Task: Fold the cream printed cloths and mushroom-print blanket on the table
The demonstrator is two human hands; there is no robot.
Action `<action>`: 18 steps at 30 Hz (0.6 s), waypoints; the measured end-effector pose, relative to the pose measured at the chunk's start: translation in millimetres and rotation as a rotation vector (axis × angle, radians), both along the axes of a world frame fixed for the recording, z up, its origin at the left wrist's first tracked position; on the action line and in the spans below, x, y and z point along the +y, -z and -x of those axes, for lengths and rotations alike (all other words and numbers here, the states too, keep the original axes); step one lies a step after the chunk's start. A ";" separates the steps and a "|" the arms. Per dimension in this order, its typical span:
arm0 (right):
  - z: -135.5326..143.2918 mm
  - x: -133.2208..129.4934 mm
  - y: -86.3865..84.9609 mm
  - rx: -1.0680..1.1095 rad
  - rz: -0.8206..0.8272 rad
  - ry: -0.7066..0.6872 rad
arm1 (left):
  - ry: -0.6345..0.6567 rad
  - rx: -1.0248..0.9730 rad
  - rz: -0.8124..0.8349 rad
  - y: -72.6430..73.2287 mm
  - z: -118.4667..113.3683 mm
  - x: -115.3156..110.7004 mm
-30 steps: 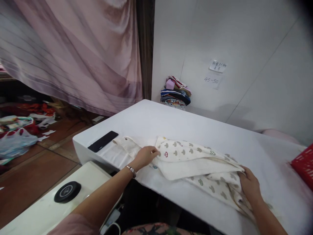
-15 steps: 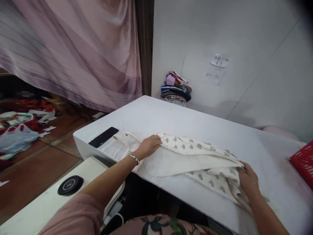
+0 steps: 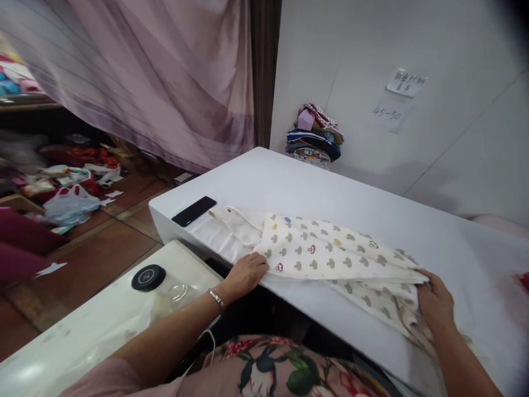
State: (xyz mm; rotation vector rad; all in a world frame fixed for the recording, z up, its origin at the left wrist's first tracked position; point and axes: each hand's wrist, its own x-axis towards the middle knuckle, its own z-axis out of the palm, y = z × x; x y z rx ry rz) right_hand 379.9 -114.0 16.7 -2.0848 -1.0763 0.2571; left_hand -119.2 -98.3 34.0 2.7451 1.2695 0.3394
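Observation:
A white cloth garment [image 3: 314, 245] printed with grey and a few coloured mushrooms lies partly folded on the white table [image 3: 285, 176]. At its near left corner, my left hand [image 3: 249, 271] pinches the edge of the top layer. My right hand [image 3: 437, 298] grips the gathered right end of that layer, fingers wrapped over the cloth. A plain pale part with a snap button [image 3: 229, 210] sticks out at the left. Beneath the top layer, another printed part [image 3: 372, 303] fans out toward my right forearm.
A black phone [image 3: 194, 211] lies at the table's left end. Folded clothes [image 3: 314, 138] are stacked beyond the far edge by the wall. A lower white surface [image 3: 103, 325] at left bears a round black object [image 3: 149, 277]. Bags and cloth [image 3: 76, 204] clutter the floor.
My left hand has drawn the printed layer toward me, so it now covers the plain white inner side. My right hand keeps hold of the right end. The view has shifted left.

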 end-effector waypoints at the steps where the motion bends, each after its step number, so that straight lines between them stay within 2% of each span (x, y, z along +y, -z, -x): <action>1: -0.6 0.0 1.0 0.017 -0.022 0.017 | 0.000 -0.001 -0.004 1.0 -0.8 -0.2; 5: -0.8 0.6 3.2 0.036 -0.053 0.041 | 0.009 0.018 -0.020 -0.6 -0.3 -3.5; 11: 1.7 0.3 1.4 0.030 -0.048 0.049 | -0.099 0.079 0.006 0.3 -1.0 -11.6; 18: 3.9 -1.1 -0.4 0.022 -0.057 0.050 | -0.123 0.126 0.026 -5.5 -4.7 -16.2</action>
